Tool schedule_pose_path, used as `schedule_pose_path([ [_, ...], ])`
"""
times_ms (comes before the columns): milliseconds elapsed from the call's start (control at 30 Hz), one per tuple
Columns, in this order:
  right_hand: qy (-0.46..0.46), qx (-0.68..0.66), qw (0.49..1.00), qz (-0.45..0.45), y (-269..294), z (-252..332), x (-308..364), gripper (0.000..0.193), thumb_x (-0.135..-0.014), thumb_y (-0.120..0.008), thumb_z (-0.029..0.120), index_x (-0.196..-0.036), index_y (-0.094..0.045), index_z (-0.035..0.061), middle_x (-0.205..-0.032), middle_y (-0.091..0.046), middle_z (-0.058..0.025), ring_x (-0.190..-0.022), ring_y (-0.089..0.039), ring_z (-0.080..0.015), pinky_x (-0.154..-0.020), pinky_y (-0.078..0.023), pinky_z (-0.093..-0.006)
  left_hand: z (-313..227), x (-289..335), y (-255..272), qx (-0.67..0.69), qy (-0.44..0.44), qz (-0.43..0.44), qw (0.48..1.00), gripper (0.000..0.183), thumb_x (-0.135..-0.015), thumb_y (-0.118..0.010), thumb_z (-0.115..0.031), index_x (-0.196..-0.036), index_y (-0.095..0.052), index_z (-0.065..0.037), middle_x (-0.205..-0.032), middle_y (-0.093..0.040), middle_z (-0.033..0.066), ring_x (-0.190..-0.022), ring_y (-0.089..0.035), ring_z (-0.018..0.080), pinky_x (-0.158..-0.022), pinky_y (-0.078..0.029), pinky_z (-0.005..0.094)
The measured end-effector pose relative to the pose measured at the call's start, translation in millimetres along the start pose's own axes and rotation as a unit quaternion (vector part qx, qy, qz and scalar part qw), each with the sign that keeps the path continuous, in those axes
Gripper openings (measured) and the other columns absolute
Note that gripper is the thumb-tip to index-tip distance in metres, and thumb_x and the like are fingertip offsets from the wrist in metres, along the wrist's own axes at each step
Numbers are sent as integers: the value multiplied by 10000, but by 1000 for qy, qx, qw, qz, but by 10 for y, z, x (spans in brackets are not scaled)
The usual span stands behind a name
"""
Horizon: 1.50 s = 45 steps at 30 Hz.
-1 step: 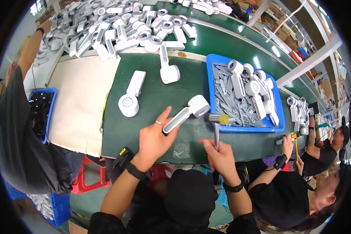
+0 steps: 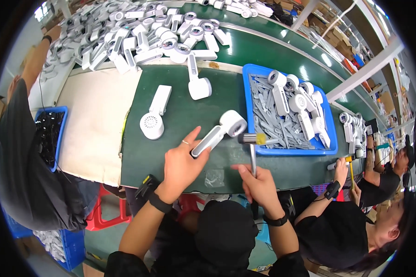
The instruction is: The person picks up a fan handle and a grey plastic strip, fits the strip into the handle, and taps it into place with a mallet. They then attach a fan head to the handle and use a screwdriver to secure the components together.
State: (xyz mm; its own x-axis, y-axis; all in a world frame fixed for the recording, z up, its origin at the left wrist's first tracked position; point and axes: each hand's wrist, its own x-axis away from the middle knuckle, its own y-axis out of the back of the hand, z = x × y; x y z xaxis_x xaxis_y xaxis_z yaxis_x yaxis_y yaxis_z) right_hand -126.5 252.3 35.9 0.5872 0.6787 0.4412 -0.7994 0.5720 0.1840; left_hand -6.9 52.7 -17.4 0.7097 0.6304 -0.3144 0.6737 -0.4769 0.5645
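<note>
My left hand (image 2: pixel 182 168) is closed on the handle of a white handheld fan (image 2: pixel 230 120), above the green work surface. The fan's round head points away from me to the right, and its open end with a grey inside shows. In my right hand (image 2: pixel 261 187) is a mallet (image 2: pixel 252 138) with a metal shaft and a yellow end on its head. The mallet's head is just right of the fan's head; whether they touch, I cannot tell. Left of them, a fan with a vented round face (image 2: pixel 152 125) lies on the surface, and another white fan (image 2: pixel 199 87) lies farther back.
A blue tray (image 2: pixel 295 152) on the right holds grey strips and several white fans. Many fans pile up (image 2: pixel 138 37) at the far left. A blue bin of black parts (image 2: pixel 65 120) stands left. Co-workers sit at the right; another person is at the left.
The fan in my left hand has turned slightly, so more of its head's open end shows. The mallet has shifted a little left and up with my right hand.
</note>
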Motion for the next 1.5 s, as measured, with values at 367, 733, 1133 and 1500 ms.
schedule_pose_path([
  [367,-26,16,999,-35,-98,95,-120,380,-1012,-707,362,-1190,-691,27,-576,-557,21,-399,-439,-48,-376,-329,-235,-571,132,-158,273,292,166,902,567,-1007,-716,-273,-1418,-546,79,-923,-776,135,-703,-715,132,-623,-566,258],
  [733,38,-2,999,-38,369,-108,-57,422,-1010,-697,202,-1413,-638,89,-628,-550,50,-472,-461,-22,-421,-341,-223,-500,24,165,-35,-11,-28,999,217,-903,-750,-32,-1121,-747,-33,-1015,-682,122,-840,-682,237,-721,-540,339],
  [1133,201,-223,940,-160,885,-783,-123,293,-1107,-509,195,-1177,-633,-61,-594,-625,-105,-426,-556,-151,-432,-441,-261,-829,-1277,-262,-79,-234,234,940,258,-892,-750,-85,-1136,-719,-9,-1201,-715,153,-1122,-654,365,-972,-531,422],
  [1500,174,-261,937,-153,921,-719,-134,270,-1101,-538,191,-1174,-630,-52,-615,-623,-85,-443,-548,-125,-443,-433,-243,-755,-1956,-1205,-145,-330,280,890,232,-867,-725,-47,-1097,-752,-32,-1136,-721,129,-1101,-655,349,-969,-529,451],
])
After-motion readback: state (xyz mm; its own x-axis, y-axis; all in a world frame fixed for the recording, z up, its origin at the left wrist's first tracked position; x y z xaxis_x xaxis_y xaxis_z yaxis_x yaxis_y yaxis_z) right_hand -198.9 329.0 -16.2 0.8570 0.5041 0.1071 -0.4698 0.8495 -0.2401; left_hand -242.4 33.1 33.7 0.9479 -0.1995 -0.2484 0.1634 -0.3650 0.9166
